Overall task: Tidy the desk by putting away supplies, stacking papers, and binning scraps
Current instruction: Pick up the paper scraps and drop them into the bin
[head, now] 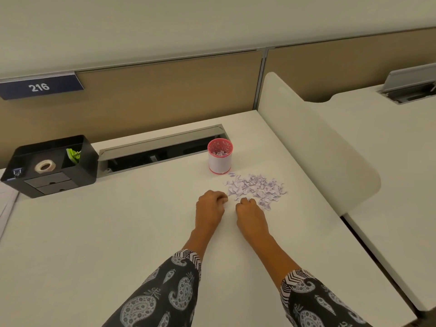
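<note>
So it's a plain white desk point(118, 232) in a cubicle row, with tan partition panels point(165, 95) along the back, a blue plate reading 216 point(39, 87) up on the left, and a curved white divider point(306, 149) on the right with a second desk point(389, 149) past it. One cable hatch point(160, 149) sits open at the back of this desk. Counting stuff: one black organizer point(88, 161) in the back-left corner, holding one tape roll point(44, 166) and something green point(73, 155), with two little drawers point(50, 184) in front. One white cup with pink rims point(220, 162) stands by the right end of the hatch and already has some bits inside. The paper scraps point(256, 187) are one loose pile just in front of the cup and a bit to the right — way too many to count. Two hands, both in patterned sleeves point(165, 291). The right hand point(251, 213) has its fingers curled into the near edge of the pile, pinching scraps. The left hand point(210, 206) is curled too, fingertips down on the desk just beside the pile — can't tell if it's got anything.
</note>
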The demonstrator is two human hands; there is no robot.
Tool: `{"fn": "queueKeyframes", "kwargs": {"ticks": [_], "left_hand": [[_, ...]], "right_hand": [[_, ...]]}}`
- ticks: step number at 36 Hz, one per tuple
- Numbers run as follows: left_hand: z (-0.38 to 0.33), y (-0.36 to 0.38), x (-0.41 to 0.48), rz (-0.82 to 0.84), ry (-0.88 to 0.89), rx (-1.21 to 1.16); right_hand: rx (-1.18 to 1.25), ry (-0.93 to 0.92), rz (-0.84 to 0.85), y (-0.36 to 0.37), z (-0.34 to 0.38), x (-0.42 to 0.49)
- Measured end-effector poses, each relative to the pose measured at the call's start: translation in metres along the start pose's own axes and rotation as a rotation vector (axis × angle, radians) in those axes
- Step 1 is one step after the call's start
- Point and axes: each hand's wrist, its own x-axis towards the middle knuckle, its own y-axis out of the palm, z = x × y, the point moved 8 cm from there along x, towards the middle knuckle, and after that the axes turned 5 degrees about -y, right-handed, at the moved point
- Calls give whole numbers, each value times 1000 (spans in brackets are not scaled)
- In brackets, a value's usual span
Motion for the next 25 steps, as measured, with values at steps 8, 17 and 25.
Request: {"fn": "queueKeyframes", "kwargs": {"ticks": [8, 17, 25], "left_hand": [[-40, -50, 42, -228, 6, -242], [-55, -69, 102, -260, -3, -149], [-49, -51, 129, -173, -22, 46]], "right_hand": [[9, 14, -57, -6, 3, 1], [80, 36, -90, 3, -3, 2], [74, 36, -125, 3, -6, 3]]}}
